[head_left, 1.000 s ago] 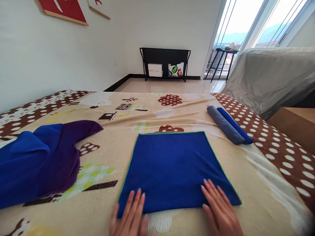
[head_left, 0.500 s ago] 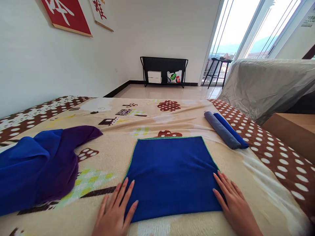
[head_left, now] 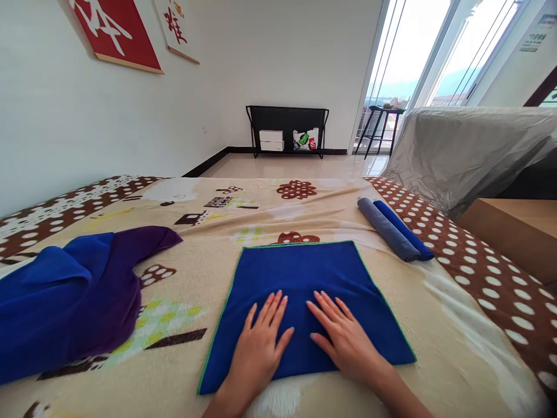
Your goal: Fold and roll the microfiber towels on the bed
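Note:
A blue cloth (head_left: 304, 273) with a green hem lies spread flat on the patterned blanket (head_left: 217, 197) in front of me. My left hand (head_left: 260, 345) rests palm down on the cloth's near middle, fingers stretched out. Beside it my right hand (head_left: 343, 339) also lies flat on the cloth, fingers apart. Neither hand holds anything.
A heap of blue and purple cloths (head_left: 73, 290) lies at the left. Two rolled cloths, grey (head_left: 387, 230) and blue (head_left: 404, 230), lie at the right. A plastic-covered sofa (head_left: 470, 151) and a wooden box (head_left: 513, 232) stand to the right; a black rack (head_left: 287, 130) is at the far wall.
Both hands have moved from the cloth's near corners inward to its middle, and now lie flat side by side on it.

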### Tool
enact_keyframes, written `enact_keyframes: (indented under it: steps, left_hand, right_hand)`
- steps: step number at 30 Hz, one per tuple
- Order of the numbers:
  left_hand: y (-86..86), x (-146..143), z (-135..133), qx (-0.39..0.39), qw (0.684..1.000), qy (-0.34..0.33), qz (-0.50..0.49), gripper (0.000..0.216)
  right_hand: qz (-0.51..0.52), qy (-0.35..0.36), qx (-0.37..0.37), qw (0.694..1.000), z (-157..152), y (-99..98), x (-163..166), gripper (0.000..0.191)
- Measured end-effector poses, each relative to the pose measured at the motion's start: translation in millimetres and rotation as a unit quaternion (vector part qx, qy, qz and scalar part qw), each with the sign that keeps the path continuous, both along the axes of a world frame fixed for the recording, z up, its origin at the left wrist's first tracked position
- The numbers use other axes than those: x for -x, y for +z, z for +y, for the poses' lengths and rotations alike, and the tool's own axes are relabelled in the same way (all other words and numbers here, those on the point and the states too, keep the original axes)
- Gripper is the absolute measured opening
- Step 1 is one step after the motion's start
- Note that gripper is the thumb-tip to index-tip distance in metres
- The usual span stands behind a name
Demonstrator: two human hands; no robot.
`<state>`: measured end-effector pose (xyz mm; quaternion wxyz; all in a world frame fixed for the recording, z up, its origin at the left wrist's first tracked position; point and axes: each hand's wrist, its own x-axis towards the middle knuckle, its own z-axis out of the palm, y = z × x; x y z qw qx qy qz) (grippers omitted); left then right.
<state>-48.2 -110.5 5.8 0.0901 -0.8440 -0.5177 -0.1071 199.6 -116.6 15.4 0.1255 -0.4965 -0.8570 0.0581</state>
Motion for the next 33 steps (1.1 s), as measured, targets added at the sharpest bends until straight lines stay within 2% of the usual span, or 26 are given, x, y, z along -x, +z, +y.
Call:
enact_keyframes:
  steps: [4,7,10,12,14,16,17,19,21,23,26,27,29,33]
  left_hand:
    - [-7.2,68,0,0.009,0.993,0.119,-0.013,0.061]
    - [-7.2,90,-8,-0.011,0.989,0.147,-0.014,0.058]
    - [3.2,66,-9,-0.03,0.994,0.102,-0.01,0.058]
    - [14.7,33,-3,-0.001,1.0,0.005,0.001,0.059]
    - [25.4,0,11,0.053,0.993,-0.108,0.016,0.06]
    - [31.3,-18,29,0.1,0.979,-0.173,0.024,0.062]
    - [31.6,-18,38,0.114,0.976,-0.182,0.024,0.062]
    - [26.8,2,55,0.117,0.982,-0.146,0.017,0.062]
    - [16.8,42,66,0.097,0.993,-0.06,0.007,0.06]
    - [6.0,86,70,0.078,0.997,0.026,0.001,0.059]
    - [-0.6,128,66,0.056,0.995,0.082,0.008,0.056]
    - [1.3,129,65,0.046,0.995,0.085,0.012,0.055]
    - [10.4,112,64,0.031,0.997,0.062,0.016,0.055]
    - [30.2,32,77,0.075,0.994,-0.081,0.007,0.059]
  right_hand:
    - [-0.008,-0.156,-0.047,0.987,-2,-31.9,-86,0.064]
    - [-0.022,-0.206,-0.083,0.975,-7,-42.9,-123,0.067]
    - [-0.024,-0.172,-0.092,0.98,-5,-28.1,-102,0.063]
    - [-0.018,-0.094,-0.065,0.993,2,-10.3,-63,0.058]
    - [-0.008,-0.006,-0.023,1.0,16,4.9,-24,0.056]
    - [0.002,0.047,0.014,0.999,35,12.0,-2,0.057]
    - [0.005,0.057,0.026,0.998,45,12.1,0,0.057]
    - [0.008,0.039,0.035,0.999,64,7.1,-19,0.057]
    - [0.01,-0.013,0.028,0.999,78,-1.1,-58,0.058]
    - [0.012,-0.07,0.02,0.997,85,-8.3,-101,0.06]
    - [0.011,-0.111,0.014,0.994,86,-11.8,-136,0.063]
    - [0.011,-0.112,0.011,0.994,85,-10.9,-134,0.063]
    - [0.012,-0.09,0.006,0.996,86,-6.7,-111,0.061]
    - [0.017,0.026,0.01,0.999,97,2.5,-24,0.058]
